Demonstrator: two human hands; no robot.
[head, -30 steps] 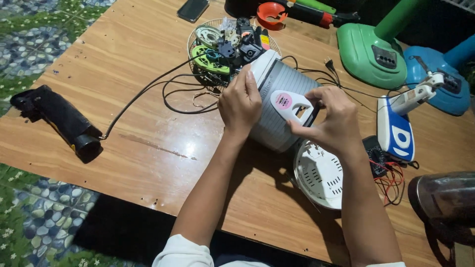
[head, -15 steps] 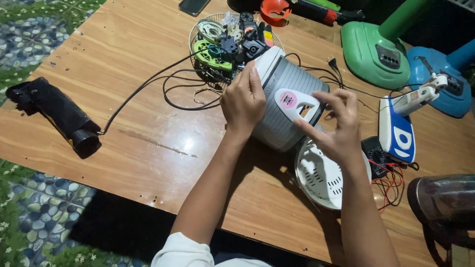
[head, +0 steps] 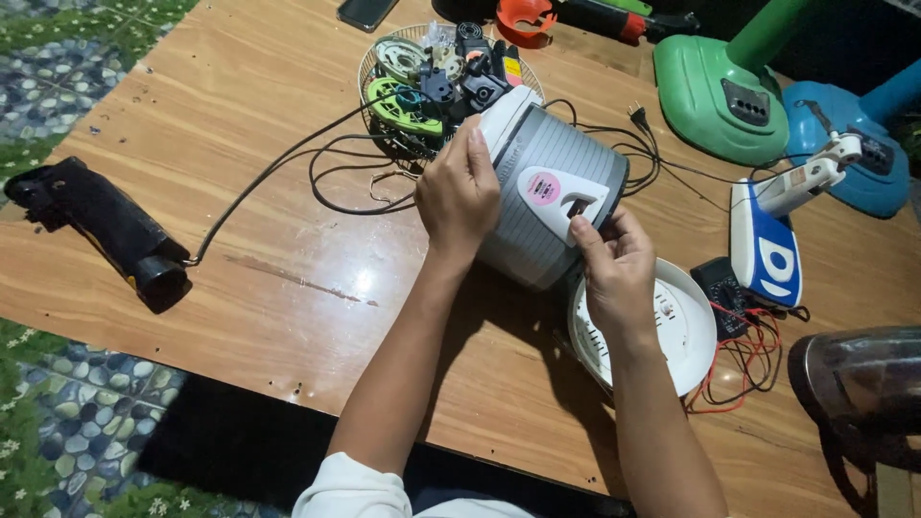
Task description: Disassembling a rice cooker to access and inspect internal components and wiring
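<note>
On the wooden worktop (head: pixel 240 288) a grey ribbed cooker body (head: pixel 552 192) lies on its side in the middle. The left hand (head: pixel 459 197) grips its side; the right hand (head: pixel 614 273) pinches its white front panel (head: pixel 556 197). A white lid (head: pixel 686 331) lies just beside it.

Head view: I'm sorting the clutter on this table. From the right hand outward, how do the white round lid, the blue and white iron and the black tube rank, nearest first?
Measured from the right hand:
1. White round lid, directly under and beside the hand, toward the right.
2. Blue and white iron, farther right, past the lid.
3. Black tube, far across the table at its left edge.
</note>
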